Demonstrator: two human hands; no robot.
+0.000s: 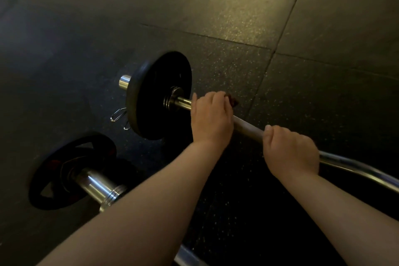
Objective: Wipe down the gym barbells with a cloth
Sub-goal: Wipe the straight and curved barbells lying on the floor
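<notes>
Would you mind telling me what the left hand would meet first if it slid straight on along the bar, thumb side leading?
Most likely the ribbed steel collar against the black plate; only a short bare stretch of the bar lies between it and the left hand and its cloth.

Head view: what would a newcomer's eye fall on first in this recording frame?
Two bare hands at centre: the left hand holds a dark reddish cloth on the chrome barbell shaft, the right hand grips the shaft nearer the camera. Just left of them stands a round black weight plate, with a second black plate on a chrome sleeve at lower left.
</notes>
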